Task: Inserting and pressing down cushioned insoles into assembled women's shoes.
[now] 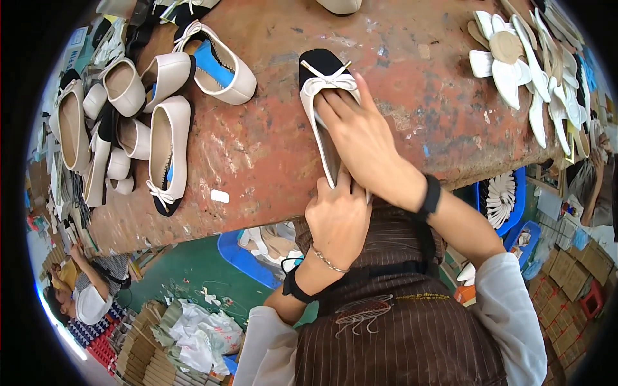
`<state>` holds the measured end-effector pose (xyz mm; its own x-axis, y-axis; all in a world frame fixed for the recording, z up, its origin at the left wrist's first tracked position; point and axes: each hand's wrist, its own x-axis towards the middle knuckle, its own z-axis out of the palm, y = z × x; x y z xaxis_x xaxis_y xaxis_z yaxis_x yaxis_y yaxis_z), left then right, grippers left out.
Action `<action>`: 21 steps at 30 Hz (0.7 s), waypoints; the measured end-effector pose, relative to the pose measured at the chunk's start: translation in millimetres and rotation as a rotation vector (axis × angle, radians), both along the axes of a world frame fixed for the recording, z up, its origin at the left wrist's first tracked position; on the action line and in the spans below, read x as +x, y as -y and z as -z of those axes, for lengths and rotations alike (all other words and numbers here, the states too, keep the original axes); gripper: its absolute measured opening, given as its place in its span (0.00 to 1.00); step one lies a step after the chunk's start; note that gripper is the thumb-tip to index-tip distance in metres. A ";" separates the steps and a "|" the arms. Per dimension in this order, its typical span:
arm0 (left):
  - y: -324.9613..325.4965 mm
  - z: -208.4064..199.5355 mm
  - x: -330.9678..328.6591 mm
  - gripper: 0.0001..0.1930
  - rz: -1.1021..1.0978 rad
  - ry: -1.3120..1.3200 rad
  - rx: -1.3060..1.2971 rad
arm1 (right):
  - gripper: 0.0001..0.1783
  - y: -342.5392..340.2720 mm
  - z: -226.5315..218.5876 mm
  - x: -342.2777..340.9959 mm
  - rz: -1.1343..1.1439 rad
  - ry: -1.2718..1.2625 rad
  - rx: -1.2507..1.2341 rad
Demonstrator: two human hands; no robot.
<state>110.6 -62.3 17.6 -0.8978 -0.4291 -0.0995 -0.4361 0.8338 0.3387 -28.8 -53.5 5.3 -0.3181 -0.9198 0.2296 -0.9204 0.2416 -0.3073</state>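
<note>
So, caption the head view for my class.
Right hand partly inside a cream, black-toed ballet flat; left hand at its heel end.

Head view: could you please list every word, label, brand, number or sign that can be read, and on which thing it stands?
Printed words are not copied here; only their places are given.
Pinstriped apron: a short line of small yellow lettering.
Pale box at the upper left: dark lettering, seen at a slant.
White plastic bag: red print, too creased and blurred to read.
Cream ballet flat in the hands: no text visible.
</note>
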 end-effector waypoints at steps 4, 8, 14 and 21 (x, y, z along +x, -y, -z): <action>2.0 1.5 1.2 0.20 -0.015 -0.031 0.047 | 0.26 0.8 -15.5 -0.9 -0.045 0.094 0.044; 2.1 2.1 -0.3 0.17 -0.060 -0.056 0.037 | 0.35 -20.7 -17.6 8.4 -0.062 0.138 0.245; -1.3 0.6 -2.3 0.21 -0.061 0.018 0.033 | 0.34 -0.5 -27.0 -1.2 -0.030 0.241 0.292; 1.3 3.1 -3.0 0.22 0.000 0.090 0.040 | 0.35 17.0 -11.0 2.1 -0.036 -0.017 0.515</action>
